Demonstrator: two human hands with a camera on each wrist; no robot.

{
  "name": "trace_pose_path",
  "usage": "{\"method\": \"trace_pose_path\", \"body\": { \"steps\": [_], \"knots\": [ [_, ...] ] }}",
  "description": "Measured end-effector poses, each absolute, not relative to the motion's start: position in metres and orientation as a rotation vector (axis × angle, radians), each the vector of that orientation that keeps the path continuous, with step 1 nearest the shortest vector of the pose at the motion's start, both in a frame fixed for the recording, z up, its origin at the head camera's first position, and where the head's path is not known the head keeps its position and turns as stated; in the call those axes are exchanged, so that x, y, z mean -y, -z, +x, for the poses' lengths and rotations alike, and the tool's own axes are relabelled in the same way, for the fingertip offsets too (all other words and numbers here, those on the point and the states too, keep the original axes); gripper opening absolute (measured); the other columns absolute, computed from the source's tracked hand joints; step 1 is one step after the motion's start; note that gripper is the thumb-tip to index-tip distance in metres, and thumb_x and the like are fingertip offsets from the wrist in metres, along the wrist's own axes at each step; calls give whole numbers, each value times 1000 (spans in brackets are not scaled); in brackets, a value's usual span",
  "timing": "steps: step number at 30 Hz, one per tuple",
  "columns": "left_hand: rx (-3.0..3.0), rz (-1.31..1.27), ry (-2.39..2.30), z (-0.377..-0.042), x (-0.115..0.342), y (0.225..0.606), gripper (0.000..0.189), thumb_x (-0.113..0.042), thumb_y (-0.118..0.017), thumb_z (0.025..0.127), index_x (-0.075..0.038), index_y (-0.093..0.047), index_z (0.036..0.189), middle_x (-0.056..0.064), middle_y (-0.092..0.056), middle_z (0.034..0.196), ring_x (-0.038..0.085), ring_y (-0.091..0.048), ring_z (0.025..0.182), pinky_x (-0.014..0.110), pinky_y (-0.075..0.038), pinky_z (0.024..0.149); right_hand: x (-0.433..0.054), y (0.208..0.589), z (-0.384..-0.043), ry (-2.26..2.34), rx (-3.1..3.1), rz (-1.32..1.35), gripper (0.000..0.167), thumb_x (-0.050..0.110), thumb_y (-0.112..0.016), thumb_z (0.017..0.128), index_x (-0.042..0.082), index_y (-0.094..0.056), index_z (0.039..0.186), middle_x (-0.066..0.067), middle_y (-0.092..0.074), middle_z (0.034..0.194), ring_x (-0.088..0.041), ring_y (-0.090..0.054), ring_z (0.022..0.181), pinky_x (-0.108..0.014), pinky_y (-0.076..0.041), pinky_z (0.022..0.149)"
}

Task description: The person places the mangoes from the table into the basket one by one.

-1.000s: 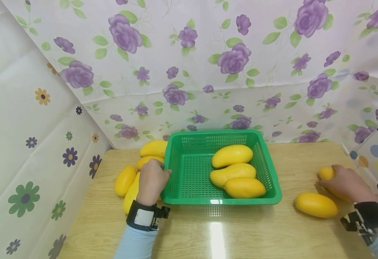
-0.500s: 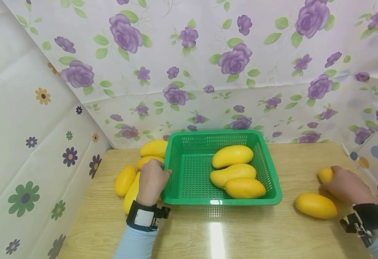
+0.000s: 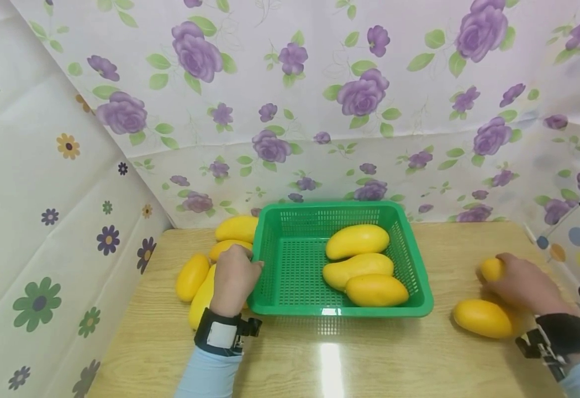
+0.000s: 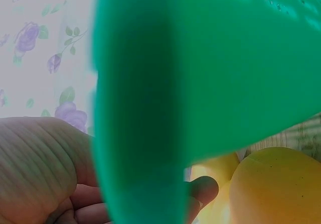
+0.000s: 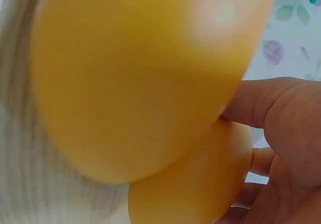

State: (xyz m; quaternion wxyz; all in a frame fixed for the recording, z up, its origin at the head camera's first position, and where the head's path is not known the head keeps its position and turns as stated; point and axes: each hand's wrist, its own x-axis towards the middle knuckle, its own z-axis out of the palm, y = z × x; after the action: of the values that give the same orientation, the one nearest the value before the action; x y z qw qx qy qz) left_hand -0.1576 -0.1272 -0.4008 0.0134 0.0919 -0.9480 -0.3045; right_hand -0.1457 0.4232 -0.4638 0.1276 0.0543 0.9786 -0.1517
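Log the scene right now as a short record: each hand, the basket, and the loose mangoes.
left hand: grips the green basket at its left edge
right hand: grips a mango, right of the basket
in basket: three mangoes, toward its right side
left of basket: at least four mangoes, some partly hidden
right of basket: one loose mango beside the gripped one

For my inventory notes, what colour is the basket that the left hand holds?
The basket is green; the head view shows it best.

We see a white, purple-rose-printed backdrop beside a white, daisy-printed sheet. Below, we have a pale wood-grain tabletop.
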Motion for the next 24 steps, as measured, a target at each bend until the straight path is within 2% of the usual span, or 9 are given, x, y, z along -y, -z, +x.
{"method": "trace_pose_path", "body": {
  "steps": [5,7,12,19,24],
  "knots": [
    [2954,285,946,-158,127,401,21,-19,-72,80,-6,-65,66,6,-54,53,16,-55,47,23,-43,40,-414,457,-152,445,-2898,133,99,66,-50,83,-15,-28,135,-44,-42,119,-54,-49,96,-66,-40,77],
    [2952,282,945,-158,127,402,21,-19,-73,80,-6,-65,66,6,-54,53,16,-54,47,23,-43,40,-408,453,-155,437,-2935,108,94,61,-53,84,-14,-30,134,-43,-43,118,-54,-49,97,-66,-40,78],
    [2946,281,945,-158,127,402,22,-19,-73,80,-6,-64,64,5,-52,52,16,-54,46,23,-43,40,-387,434,-163,419,-2991,51,91,47,-68,78,-12,-30,135,-42,-45,118,-54,-48,100,-65,-41,78],
    [2961,286,959,-158,127,402,20,-20,-73,80,-5,-66,69,6,-56,55,16,-56,48,22,-44,41,-352,398,-172,457,-3093,-62,85,40,-73,76,-7,-34,135,-34,-52,112,-42,-56,87,-54,-46,68],
    [2962,293,966,-158,128,402,20,-20,-72,81,-6,-65,68,7,-56,55,16,-56,48,23,-44,41,-320,372,-177,456,-3121,-105,78,36,-71,78,-1,-35,137,-30,-50,117,-42,-54,93,-56,-47,69]
  ]
}}
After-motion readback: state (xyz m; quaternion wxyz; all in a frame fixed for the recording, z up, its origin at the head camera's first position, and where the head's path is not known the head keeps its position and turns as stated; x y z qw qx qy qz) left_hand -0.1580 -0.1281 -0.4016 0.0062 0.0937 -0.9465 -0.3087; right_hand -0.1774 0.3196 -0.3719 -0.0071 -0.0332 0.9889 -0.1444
